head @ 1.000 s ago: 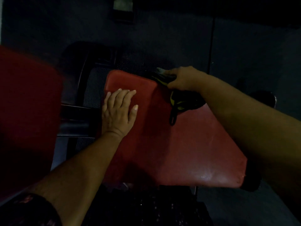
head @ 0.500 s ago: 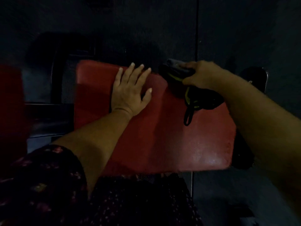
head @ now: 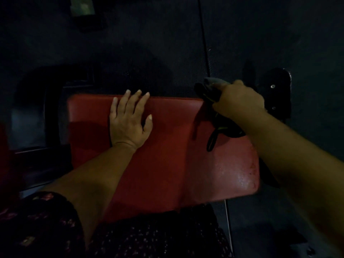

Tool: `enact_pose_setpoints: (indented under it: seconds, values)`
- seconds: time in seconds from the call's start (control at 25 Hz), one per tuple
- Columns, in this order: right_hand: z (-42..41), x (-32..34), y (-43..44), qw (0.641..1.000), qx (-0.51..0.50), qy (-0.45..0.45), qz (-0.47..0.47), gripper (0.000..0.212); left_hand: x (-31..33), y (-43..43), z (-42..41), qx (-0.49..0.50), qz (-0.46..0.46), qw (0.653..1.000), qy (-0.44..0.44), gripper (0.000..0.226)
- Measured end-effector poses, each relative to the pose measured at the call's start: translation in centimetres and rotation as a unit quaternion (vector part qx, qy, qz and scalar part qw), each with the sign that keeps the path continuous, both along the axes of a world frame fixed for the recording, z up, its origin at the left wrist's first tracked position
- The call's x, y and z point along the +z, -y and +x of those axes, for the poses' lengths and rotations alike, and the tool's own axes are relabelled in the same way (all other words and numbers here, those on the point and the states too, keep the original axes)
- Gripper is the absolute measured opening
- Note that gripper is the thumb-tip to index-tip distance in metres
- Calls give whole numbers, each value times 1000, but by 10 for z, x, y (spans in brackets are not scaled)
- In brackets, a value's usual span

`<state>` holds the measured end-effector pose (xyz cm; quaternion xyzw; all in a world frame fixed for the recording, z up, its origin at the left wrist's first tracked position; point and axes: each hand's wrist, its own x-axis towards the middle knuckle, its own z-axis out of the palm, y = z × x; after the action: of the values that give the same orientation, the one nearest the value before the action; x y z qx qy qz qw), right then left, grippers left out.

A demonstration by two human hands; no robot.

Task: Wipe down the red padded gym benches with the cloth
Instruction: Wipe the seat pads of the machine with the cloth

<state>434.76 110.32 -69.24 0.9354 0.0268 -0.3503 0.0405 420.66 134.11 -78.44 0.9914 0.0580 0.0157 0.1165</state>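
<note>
A red padded bench (head: 167, 155) fills the middle of the dim view. My left hand (head: 130, 118) rests flat on its far left part, fingers straight and reaching the far edge. My right hand (head: 240, 99) grips a dark bunched cloth (head: 210, 88) at the bench's far right corner. A dark loop with yellow trim (head: 214, 138) hangs from that hand onto the pad. The near right corner of the pad shines, perhaps wet.
Black metal frame parts (head: 37, 101) stand left of the bench, and a dark bracket with bolts (head: 277, 94) sits beyond its right end. Another red pad edge (head: 5, 155) shows at far left. Dark rubber floor (head: 260, 34) surrounds everything.
My left hand slid from the pad's left part toward its far edge. My right hand moved right with the cloth toward the far right corner. The camera shifted, so the bench lies more squarely.
</note>
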Motion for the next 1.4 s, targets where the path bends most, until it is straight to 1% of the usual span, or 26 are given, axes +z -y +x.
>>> enact_pose_setpoints:
  seconds: [0.08,0.12,0.24,0.32,0.4,0.48,0.56,0.6,0.68,0.76,0.8,0.84,0.88,0.92,0.96,1.0,1.04,1.12,1.2,1.28,1.32,1.4]
  values:
    - [14,-5,6,998,-60,-24,-7,63,0,1,0,0,-1,1000,1,57]
    - [13,-4,7,998,-64,-25,-8,63,1,1,1,0,0,1000,1,57]
    - [-12,3,17,1000,-20,20,0,63,2,1,1,4,5,1000,-11,57]
    - [-20,5,30,999,-11,45,7,64,3,0,1,4,7,1000,-20,58]
    - [-7,0,43,998,-43,38,4,64,4,1,1,-2,10,999,-32,60]
    - [9,-4,52,996,-93,10,9,64,4,3,1,-7,23,999,-44,63]
    - [9,-3,59,996,-90,-3,9,63,6,3,1,-14,33,998,-49,65]
    - [4,-2,63,997,-73,0,12,64,9,3,1,-32,35,998,-43,64]
    - [-5,1,75,998,-48,12,29,68,16,10,3,-105,38,994,-12,58]
    - [-7,1,91,995,-65,15,75,69,23,34,3,-202,32,979,22,55]
    - [-5,0,99,989,-97,15,106,68,25,50,5,-246,22,969,28,55]
    - [-3,-3,107,975,-161,11,152,67,27,67,7,-283,12,959,23,55]
    - [-4,-5,113,947,-248,4,204,64,26,83,8,-313,6,950,13,56]
    - [-7,-7,116,909,-332,1,252,60,24,98,9,-336,4,942,0,57]
    - [-15,-7,117,878,-386,3,284,57,21,112,9,-350,6,937,-13,58]
    - [-25,-7,117,861,-415,7,295,56,17,124,7,-354,9,935,-24,59]
    - [-38,-9,121,852,-431,14,298,61,14,136,4,-350,10,936,-30,60]
    - [-62,-11,133,843,-449,24,295,77,9,156,-5,-332,20,943,-32,61]
    - [-80,-15,145,831,-469,1,299,82,5,164,-11,-319,30,947,-18,61]
    - [-87,-17,148,824,-480,-1,300,85,2,162,-10,-318,22,948,-5,62]
    - [-86,-18,145,830,-474,6,293,83,2,159,-9,-318,21,948,-2,63]
    - [-88,-15,138,863,-427,19,269,75,2,160,-10,-321,23,947,-2,63]
